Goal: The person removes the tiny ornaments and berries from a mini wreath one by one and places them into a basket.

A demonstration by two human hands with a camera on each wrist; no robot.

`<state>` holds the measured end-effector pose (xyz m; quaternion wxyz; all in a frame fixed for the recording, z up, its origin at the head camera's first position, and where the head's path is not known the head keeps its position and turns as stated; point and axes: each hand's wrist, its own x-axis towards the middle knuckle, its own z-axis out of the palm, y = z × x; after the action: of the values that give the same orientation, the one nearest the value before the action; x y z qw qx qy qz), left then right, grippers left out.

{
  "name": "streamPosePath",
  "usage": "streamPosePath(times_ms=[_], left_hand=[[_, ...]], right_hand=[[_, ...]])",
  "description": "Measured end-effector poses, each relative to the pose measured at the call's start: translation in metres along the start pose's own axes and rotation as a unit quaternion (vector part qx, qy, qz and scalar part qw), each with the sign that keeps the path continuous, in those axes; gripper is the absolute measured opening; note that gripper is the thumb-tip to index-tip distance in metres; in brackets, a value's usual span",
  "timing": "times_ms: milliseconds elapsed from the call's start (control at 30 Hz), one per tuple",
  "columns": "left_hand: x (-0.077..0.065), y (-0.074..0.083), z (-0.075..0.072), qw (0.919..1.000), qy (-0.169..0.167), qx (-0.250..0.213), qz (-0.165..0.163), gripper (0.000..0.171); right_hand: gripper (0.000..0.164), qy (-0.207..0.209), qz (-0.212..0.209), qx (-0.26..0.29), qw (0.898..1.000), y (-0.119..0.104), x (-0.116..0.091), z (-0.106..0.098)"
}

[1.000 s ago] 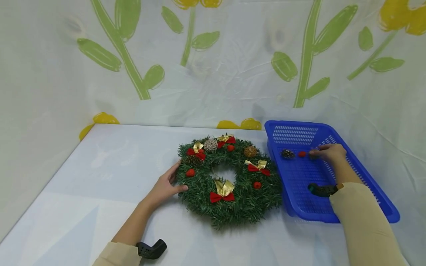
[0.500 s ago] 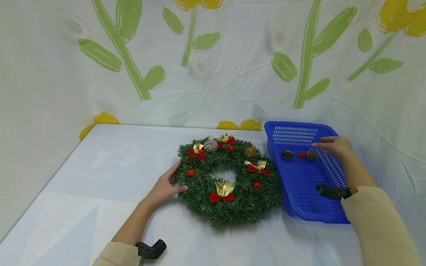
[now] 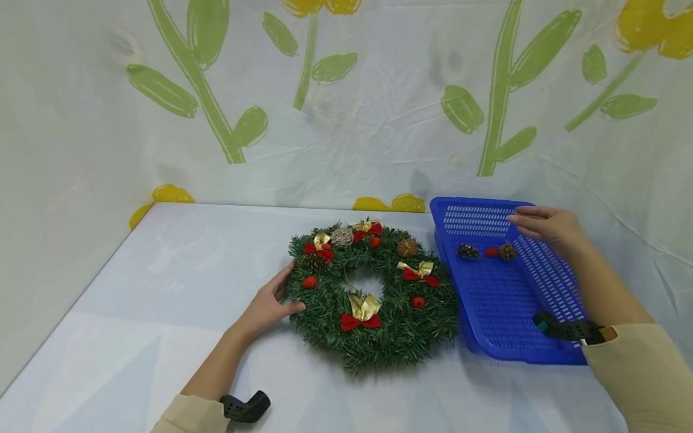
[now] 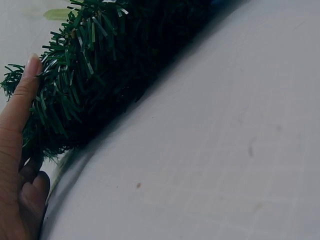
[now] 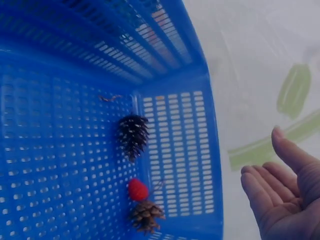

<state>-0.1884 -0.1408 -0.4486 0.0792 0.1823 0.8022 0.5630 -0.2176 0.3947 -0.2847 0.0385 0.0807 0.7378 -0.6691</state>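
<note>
A green Christmas wreath [image 3: 325, 325] lies on the table, decorated with red-and-gold bows, pine cones and red berries. My left hand [image 3: 269, 307] holds its left edge; the left wrist view has a finger [image 4: 22, 102] along the wreath's side, others bent lower down. Right of the wreath stands a blue basket [image 3: 506, 307]. It contains a dark pine cone [image 3: 468, 251], a red berry [image 3: 491, 252] and a brown pine cone [image 3: 507, 252]. Above the basket's far right corner hovers my right hand [image 3: 549, 227], holding nothing, its fingers loosely extended in the right wrist view.
A white tabletop [image 3: 178, 282] extends to the left of the wreath. Behind it hangs a pale backdrop [image 3: 379, 120] with printed green stems and yellow flowers. The basket's raised rim [image 3: 455, 282] is close beside the wreath's right edge.
My right hand has come up off the brown pine cone and moved back and to the right, leaving the cone in the basket. The left hand and the wreath have stayed put.
</note>
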Motion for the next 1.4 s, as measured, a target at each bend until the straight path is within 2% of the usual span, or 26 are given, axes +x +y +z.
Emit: streamPosePath(times_ms=[200,300,400,433,533,633,700,800,933,1067,1167,1400], left_hand=[[0.000,-0.001,0.000,1.0000,0.000,-0.002,0.005,0.095],[0.000,-0.001,0.000,1.0000,0.000,-0.002,0.006,0.096],[-0.001,-0.001,0.000,1.0000,0.002,0.000,0.003,0.096],[-0.001,-0.001,0.000,1.0000,0.002,0.000,0.003,0.096],[-0.001,0.000,0.000,1.0000,0.001,-0.005,0.000,0.096],[-0.001,0.000,0.000,1.0000,-0.001,-0.006,0.000,0.096],[-0.001,0.000,0.000,1.0000,0.000,-0.005,0.000,0.096],[0.000,0.001,0.000,1.0000,0.001,-0.007,-0.001,0.095],[0.000,0.001,0.001,0.9999,0.000,-0.011,-0.001,0.095],[0.000,0.001,0.001,1.0000,-0.002,-0.007,0.002,0.095],[0.001,0.000,0.000,1.0000,-0.001,-0.007,0.005,0.095],[0.001,0.001,0.000,1.0000,-0.005,-0.002,-0.006,0.096]], right_hand=[[0.019,-0.019,-0.019,0.010,1.000,-0.004,-0.013,0.014],[0.019,-0.011,-0.039,-0.003,0.999,-0.006,-0.021,0.024],[0.018,0.003,-0.065,-0.049,0.997,-0.008,-0.032,0.038],[0.018,0.012,-0.075,-0.080,0.994,-0.008,-0.036,0.043],[0.035,0.034,-0.101,-0.157,0.982,-0.010,-0.050,0.057],[0.051,0.055,-0.128,-0.188,0.972,-0.011,-0.064,0.072],[0.050,0.053,-0.144,-0.157,0.976,-0.011,-0.072,0.080],[0.048,0.055,-0.173,-0.130,0.975,-0.008,-0.083,0.092],[0.047,0.080,-0.196,-0.137,0.968,0.001,-0.096,0.107],[0.044,0.070,-0.211,-0.064,0.973,0.014,-0.108,0.121],[0.042,0.056,-0.209,-0.007,0.976,0.025,-0.114,0.131],[0.044,0.078,-0.185,0.013,0.979,0.042,-0.120,0.150]])
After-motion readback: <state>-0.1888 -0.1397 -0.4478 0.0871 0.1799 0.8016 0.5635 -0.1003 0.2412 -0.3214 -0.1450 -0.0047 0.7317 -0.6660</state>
